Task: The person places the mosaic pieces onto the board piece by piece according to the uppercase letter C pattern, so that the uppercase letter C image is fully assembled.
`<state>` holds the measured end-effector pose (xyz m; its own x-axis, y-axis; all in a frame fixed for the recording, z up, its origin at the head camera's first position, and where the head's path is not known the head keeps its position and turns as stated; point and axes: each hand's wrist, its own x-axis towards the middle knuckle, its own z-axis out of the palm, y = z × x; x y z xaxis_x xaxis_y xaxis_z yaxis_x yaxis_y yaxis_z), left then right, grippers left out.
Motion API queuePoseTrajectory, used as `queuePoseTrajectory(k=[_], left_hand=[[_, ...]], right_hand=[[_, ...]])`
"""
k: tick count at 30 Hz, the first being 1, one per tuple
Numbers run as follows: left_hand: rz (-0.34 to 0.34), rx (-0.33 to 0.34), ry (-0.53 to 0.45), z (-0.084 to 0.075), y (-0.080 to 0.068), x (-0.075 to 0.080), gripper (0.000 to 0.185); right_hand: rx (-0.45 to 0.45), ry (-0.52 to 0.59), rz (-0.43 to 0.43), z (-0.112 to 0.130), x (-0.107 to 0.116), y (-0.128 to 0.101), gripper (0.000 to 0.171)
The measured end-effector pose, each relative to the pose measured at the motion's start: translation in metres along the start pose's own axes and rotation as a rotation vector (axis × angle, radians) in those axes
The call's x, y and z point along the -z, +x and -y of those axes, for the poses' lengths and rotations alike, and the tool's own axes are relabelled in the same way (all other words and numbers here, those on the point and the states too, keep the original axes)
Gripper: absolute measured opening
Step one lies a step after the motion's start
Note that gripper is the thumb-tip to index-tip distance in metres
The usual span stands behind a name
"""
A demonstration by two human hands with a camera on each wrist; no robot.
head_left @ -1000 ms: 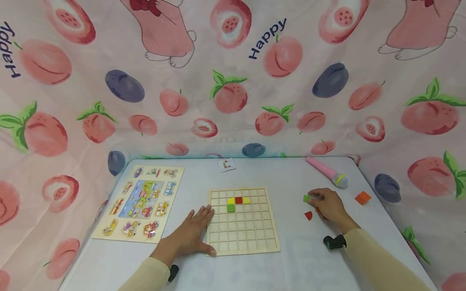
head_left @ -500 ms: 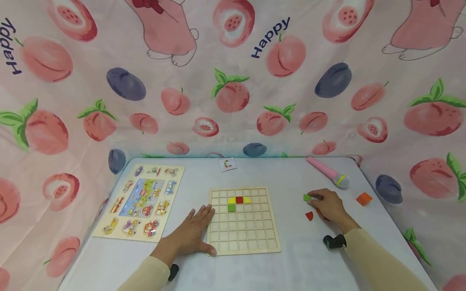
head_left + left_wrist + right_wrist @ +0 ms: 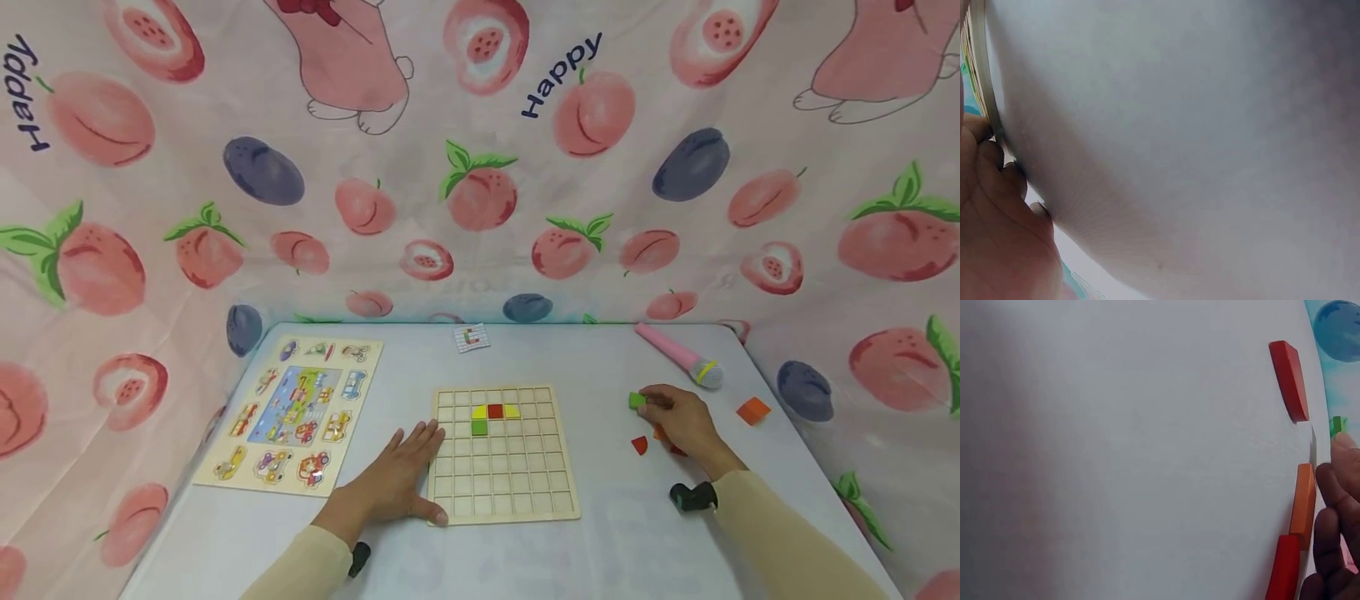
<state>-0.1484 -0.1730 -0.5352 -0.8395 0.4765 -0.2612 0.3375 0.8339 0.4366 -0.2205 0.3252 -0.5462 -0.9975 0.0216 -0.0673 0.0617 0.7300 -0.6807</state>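
Basically, L hand (image 3: 396,482) rests, fingers straight, at the board (image 3: 505,462)'s L edge; R hand (image 3: 681,421) pinches a green tile (image 3: 636,401), R of it, over the worktop (image 3: 517,565). Main risk, prob.: only one side's gripped, so it could twist or drop if pressure eases; lower fingers may also knock the red wedge (image 3: 639,446) or orange pc. (image 3: 1302,500) close by.

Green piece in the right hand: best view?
Head: the green piece sticks out past the right hand pinching it, so its face shows. Right wrist: only a narrow sliver near the picture's right edge. Left wrist: not in view.
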Motion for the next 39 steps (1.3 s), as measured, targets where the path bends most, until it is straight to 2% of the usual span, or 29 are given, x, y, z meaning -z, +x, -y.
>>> queuePoseTrajectory(k=[4, 11, 20, 26, 39], left_hand=[[-0.005, -0.004, 0.009, 0.001, 0.0, -0.001, 0.138], [-0.011, -0.007, -0.015, -0.001, -0.001, 0.0, 0.138], [0.005, 0.002, -0.027, -0.002, -0.002, 0.001, 0.137], [-0.005, -0.007, -0.022, -0.001, -0.002, 0.001, 0.137], [-0.004, -0.005, -0.002, -0.001, -0.001, 0.001, 0.136]], right_hand=[[0.02, 0.007, -0.036, 0.0, 0.0, 0.001, 0.036], [-0.023, 0.044, -0.05, 0.008, 0.0, 0.003, 0.036], [0.003, 0.04, -0.097, 0.021, -0.003, 0.001, 0.034], [0.008, 0.113, -0.099, 0.035, -0.006, -0.003, 0.033], [0.096, 0.116, -0.136, 0.067, -0.027, -0.004, 0.031]])
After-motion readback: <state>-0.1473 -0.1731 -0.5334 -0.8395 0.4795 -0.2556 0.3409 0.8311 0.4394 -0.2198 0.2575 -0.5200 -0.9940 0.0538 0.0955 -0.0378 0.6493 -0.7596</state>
